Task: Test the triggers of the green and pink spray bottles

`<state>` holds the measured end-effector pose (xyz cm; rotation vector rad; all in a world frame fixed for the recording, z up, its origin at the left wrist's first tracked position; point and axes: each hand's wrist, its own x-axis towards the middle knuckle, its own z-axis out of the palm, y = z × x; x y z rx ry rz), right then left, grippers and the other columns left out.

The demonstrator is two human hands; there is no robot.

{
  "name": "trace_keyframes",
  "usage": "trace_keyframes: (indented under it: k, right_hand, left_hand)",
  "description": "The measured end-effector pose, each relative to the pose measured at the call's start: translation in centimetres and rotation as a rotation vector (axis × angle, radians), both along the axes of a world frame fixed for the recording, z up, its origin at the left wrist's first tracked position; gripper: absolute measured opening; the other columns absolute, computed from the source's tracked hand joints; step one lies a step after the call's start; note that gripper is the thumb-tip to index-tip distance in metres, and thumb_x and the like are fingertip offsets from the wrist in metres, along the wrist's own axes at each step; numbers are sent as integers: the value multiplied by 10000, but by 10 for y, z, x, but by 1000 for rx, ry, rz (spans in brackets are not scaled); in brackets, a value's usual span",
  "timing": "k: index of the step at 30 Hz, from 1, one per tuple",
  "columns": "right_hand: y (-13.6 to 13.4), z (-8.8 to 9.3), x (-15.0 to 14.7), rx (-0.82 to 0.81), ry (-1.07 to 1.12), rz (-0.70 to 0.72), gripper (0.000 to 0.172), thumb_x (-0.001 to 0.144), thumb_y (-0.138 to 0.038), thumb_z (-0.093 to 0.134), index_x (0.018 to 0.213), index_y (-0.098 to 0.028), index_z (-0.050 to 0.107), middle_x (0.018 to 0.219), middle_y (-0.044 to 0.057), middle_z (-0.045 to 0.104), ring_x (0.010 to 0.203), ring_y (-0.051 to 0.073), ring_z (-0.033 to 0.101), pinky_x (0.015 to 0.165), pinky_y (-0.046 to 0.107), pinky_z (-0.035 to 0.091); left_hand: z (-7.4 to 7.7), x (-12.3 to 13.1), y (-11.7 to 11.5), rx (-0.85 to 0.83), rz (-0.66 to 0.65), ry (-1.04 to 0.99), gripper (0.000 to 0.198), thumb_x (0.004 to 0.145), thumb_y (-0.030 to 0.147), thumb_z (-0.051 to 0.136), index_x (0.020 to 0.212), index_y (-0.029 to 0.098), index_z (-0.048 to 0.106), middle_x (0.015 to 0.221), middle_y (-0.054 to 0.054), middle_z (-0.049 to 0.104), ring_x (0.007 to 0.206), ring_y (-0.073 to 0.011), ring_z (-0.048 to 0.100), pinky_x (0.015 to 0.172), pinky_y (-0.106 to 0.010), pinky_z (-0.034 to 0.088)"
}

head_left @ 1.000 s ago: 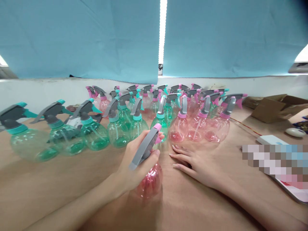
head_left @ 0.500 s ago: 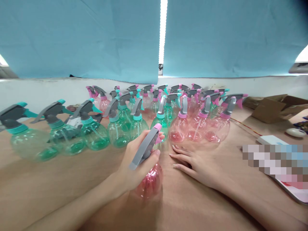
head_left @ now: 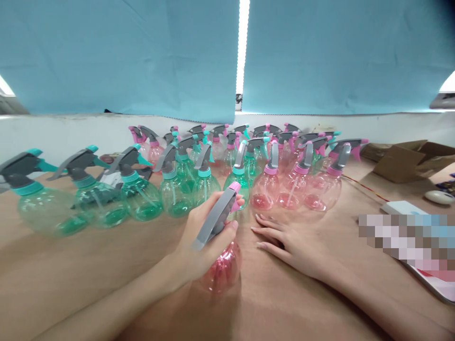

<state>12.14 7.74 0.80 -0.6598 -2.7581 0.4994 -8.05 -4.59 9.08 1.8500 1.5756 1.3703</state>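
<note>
My left hand point(head_left: 204, 237) is wrapped around the neck of a pink spray bottle point(head_left: 224, 270) with a grey and pink trigger head, standing at the front middle of the table. The fingers on its far side are partly hidden by the head. To its right, my right hand point(head_left: 284, 239) lies on the wooden tabletop, fingers spread and holding nothing. Just beyond that hand stand three pink spray bottles, the nearest being a pink-collared bottle point(head_left: 263, 192). Green spray bottles with turquoise collars, such as this one point(head_left: 142, 201), stand in a row to the left.
More spray bottles point(head_left: 216, 142) crowd the back, by the white wall ledge point(head_left: 64, 132). On the right are an open cardboard box point(head_left: 401, 163), a white mouse point(head_left: 439, 197), a white box point(head_left: 403, 207) and a blurred-out flat item point(head_left: 408, 241). Blue cloth point(head_left: 117, 57) hangs behind.
The view has shifted very slightly. Both hands and the bottles otherwise keep their places, with the left hand still around the pink spray bottle.
</note>
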Motion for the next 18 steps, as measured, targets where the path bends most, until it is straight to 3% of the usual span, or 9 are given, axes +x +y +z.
trace_keyframes:
  k: [9, 14, 18]
  right_hand:
    - [1, -5, 1, -15, 30, -7, 402, 962, -451, 488, 1310, -282, 597, 1459, 55, 479, 1356, 285, 427, 1110, 510, 364]
    - [2, -7, 1, -8, 16, -3, 397, 966, -443, 482, 1305, -274, 601, 1453, 66, 483, 1350, 280, 436, 1102, 506, 378]
    - [2, -6, 1, 2, -11, 6, 412, 970, -445, 475, 1312, -249, 597, 1457, 86, 473, 1357, 280, 424, 1105, 506, 373]
  left_hand:
    - [2, -1, -1, -17, -38, -14, 297, 797, 185, 477, 1079, 236, 555, 677, 49, 464, 590, -136, 479, 554, -268, 360]
    - [10, -1, -2, -52, -95, -22, 97, 727, 171, 478, 811, 206, 511, 678, 38, 504, 558, -122, 459, 541, -270, 360]
    - [13, -3, -2, -56, -120, 2, 98, 721, 163, 478, 803, 198, 520, 642, 52, 469, 505, -105, 411, 509, -265, 332]
